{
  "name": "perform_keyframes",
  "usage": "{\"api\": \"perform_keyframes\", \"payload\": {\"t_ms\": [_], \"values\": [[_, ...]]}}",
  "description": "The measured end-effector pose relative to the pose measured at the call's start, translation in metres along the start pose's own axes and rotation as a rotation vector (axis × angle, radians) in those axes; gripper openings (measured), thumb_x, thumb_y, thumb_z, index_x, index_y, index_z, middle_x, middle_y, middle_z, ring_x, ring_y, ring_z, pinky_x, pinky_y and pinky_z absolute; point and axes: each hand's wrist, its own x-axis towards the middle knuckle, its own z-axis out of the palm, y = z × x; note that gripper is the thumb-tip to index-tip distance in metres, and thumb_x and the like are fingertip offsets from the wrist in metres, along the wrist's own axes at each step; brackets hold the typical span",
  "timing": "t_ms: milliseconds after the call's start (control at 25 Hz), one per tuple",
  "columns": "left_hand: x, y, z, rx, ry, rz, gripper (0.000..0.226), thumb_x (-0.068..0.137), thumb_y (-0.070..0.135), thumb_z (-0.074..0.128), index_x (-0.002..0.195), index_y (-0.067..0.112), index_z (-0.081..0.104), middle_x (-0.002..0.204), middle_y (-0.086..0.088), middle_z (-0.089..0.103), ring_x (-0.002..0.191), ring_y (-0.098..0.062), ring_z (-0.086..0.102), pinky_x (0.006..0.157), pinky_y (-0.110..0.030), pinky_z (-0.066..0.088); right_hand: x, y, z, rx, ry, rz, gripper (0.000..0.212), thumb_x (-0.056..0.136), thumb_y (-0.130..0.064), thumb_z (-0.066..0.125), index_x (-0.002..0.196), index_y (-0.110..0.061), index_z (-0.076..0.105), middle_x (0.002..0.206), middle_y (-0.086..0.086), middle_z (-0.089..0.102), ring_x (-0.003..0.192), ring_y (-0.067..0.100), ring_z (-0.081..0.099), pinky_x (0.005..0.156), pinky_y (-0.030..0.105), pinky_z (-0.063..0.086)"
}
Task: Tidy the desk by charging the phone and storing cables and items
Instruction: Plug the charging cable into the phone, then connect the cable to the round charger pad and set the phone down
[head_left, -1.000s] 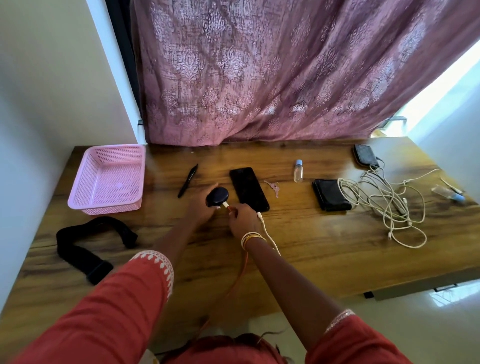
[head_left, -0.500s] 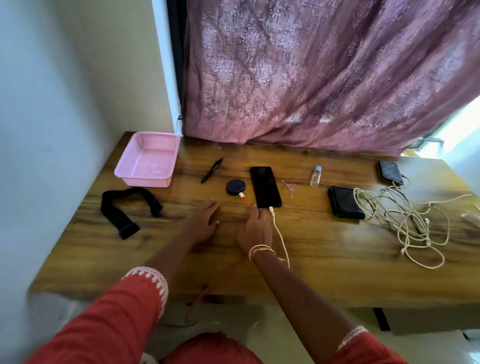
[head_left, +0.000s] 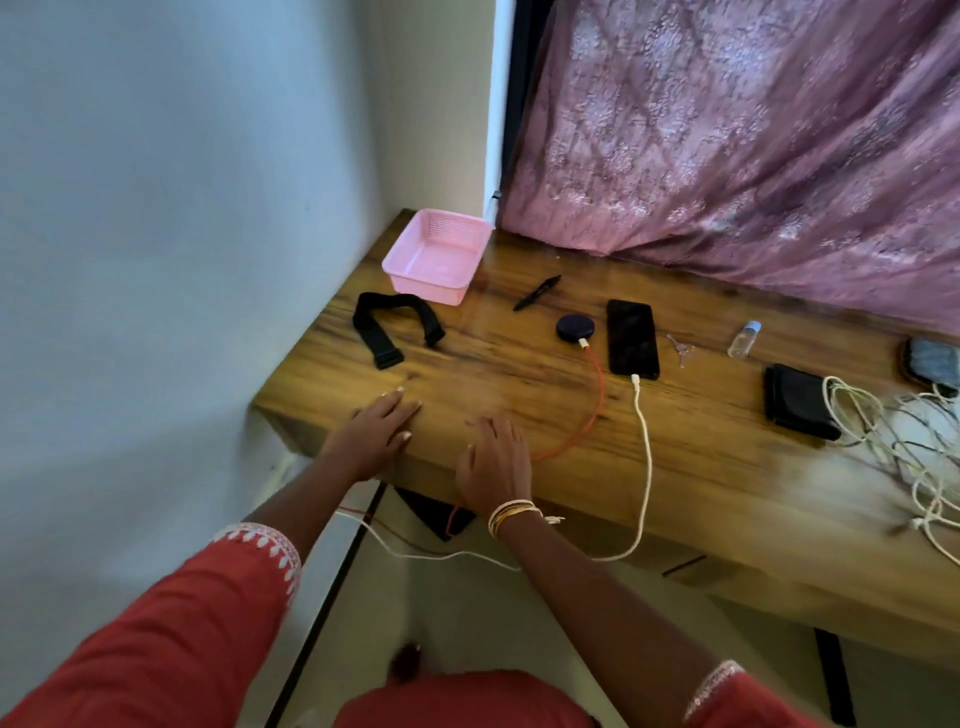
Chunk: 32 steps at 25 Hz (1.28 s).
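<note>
Head view. I see both hands flat at the near edge of the counter (head_left: 701, 467), fingers spread, holding nothing. Left hand (head_left: 375, 435) palm down near the counter's left corner. Right hand (head_left: 494, 461) just beside it, bangles at the wrist, resting next to the orange cable (head_left: 596, 410). That cable runs up to the round black puck (head_left: 574, 327). Phone (head_left: 632, 338) lies face up just right of the puck, white cable (head_left: 644, 457) plugged into its near end and dropping over the counter edge. Pink basket (head_left: 434, 262) at the far left corner; black strap (head_left: 395, 327) in front of it; pen (head_left: 537, 292) between basket and puck. Wallet (head_left: 797, 408) and tangled cream cords (head_left: 893, 441) at the right.
</note>
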Motion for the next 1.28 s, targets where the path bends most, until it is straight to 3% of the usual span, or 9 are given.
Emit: {"api": "perform_keyframes", "payload": {"t_ms": [120, 280, 400, 520, 640, 800, 920, 1120, 1280], "values": [[-0.021, -0.048, -0.005, 0.065, 0.028, -0.062, 0.054, 0.099, 0.040, 0.034, 0.150, 0.031, 0.019, 0.159, -0.005, 0.017, 0.145, -0.023, 0.021, 0.111, -0.046, 0.028, -0.009, -0.032, 0.024, 0.121, 0.038, -0.162, 0.036, 0.074, -0.019, 0.036, 0.096, -0.010, 0.063, 0.094, 0.010, 0.057, 0.086, 0.027, 0.055, 0.074, 0.036, 0.049], [-0.037, -0.101, -0.011, 0.227, 0.070, -0.103, 0.065, 0.096, 0.044, 0.040, 0.152, 0.027, 0.011, 0.159, -0.009, 0.016, 0.145, -0.030, 0.021, 0.113, -0.049, 0.022, -0.025, -0.062, 0.076, 0.293, 0.020, -0.270, 0.024, 0.076, -0.007, 0.046, 0.090, -0.007, 0.065, 0.085, 0.008, 0.058, 0.081, 0.021, 0.053, 0.067, 0.027, 0.045], [-0.047, -0.133, -0.007, 0.329, 0.047, -0.096, 0.088, 0.088, 0.047, 0.054, 0.152, 0.025, -0.003, 0.161, -0.009, 0.004, 0.147, -0.029, 0.011, 0.117, -0.045, 0.015, -0.029, -0.078, 0.131, 0.328, -0.215, -0.191, 0.024, 0.080, -0.007, 0.050, 0.098, -0.008, 0.066, 0.093, 0.010, 0.061, 0.086, 0.027, 0.058, 0.072, 0.036, 0.051], [-0.045, -0.152, 0.001, 0.376, 0.046, -0.008, 0.103, 0.078, 0.051, 0.063, 0.152, 0.024, -0.004, 0.160, -0.011, 0.002, 0.147, -0.031, 0.007, 0.118, -0.043, 0.015, -0.012, -0.097, 0.174, 0.373, -0.489, -0.030, 0.040, 0.083, -0.011, 0.053, 0.122, -0.009, 0.060, 0.122, 0.012, 0.062, 0.112, 0.030, 0.057, 0.095, 0.034, 0.046], [-0.046, -0.157, 0.011, 0.361, 0.080, 0.022, 0.107, 0.072, 0.058, 0.062, 0.150, 0.023, -0.001, 0.160, -0.014, 0.004, 0.147, -0.033, 0.006, 0.118, -0.044, 0.014, 0.011, -0.116, 0.210, 0.360, -0.764, 0.063, 0.060, 0.086, -0.016, 0.055, 0.144, -0.016, 0.038, 0.146, 0.008, 0.043, 0.132, 0.027, 0.042, 0.110, 0.033, 0.034], [-0.044, -0.161, 0.023, 0.374, 0.143, 0.037, 0.107, 0.071, 0.052, 0.063, 0.150, 0.019, 0.000, 0.159, -0.018, 0.008, 0.146, -0.036, 0.007, 0.118, -0.047, 0.016, 0.034, -0.138, 0.254, 0.326, -0.967, 0.114, 0.078, 0.086, -0.019, 0.054, 0.152, -0.023, 0.014, 0.156, 0.004, 0.027, 0.140, 0.027, 0.031, 0.115, 0.037, 0.027], [-0.043, -0.161, 0.027, 0.405, 0.187, 0.033, 0.104, 0.073, 0.038, 0.064, 0.150, 0.017, -0.003, 0.158, -0.020, 0.007, 0.146, -0.036, 0.006, 0.118, -0.047, 0.017, 0.043, -0.143, 0.276, 0.300, -1.030, 0.126, 0.077, 0.090, -0.024, 0.051, 0.153, -0.023, 0.006, 0.159, 0.004, 0.019, 0.144, 0.028, 0.023, 0.118, 0.040, 0.018], [-0.040, -0.163, 0.034, 0.453, 0.215, 0.019, 0.098, 0.076, 0.028, 0.063, 0.150, 0.013, 0.000, 0.157, -0.023, 0.009, 0.145, -0.039, 0.009, 0.117, -0.048, 0.018, 0.046, -0.146, 0.305, 0.415, -0.969, 0.211, 0.073, 0.087, -0.023, 0.052, 0.150, -0.030, 0.017, 0.149, 0.007, 0.038, 0.135, 0.030, 0.036, 0.113, 0.042, 0.028], [-0.039, -0.164, 0.037, 0.476, 0.220, 0.003, 0.100, 0.077, 0.027, 0.062, 0.149, 0.014, -0.005, 0.156, -0.022, 0.005, 0.146, -0.039, 0.008, 0.118, -0.047, 0.015, 0.041, -0.149, 0.309, 0.409, -0.926, 0.214, 0.074, 0.087, -0.019, 0.054, 0.150, -0.027, 0.018, 0.150, 0.005, 0.037, 0.137, 0.029, 0.035, 0.114, 0.043, 0.025]]}}
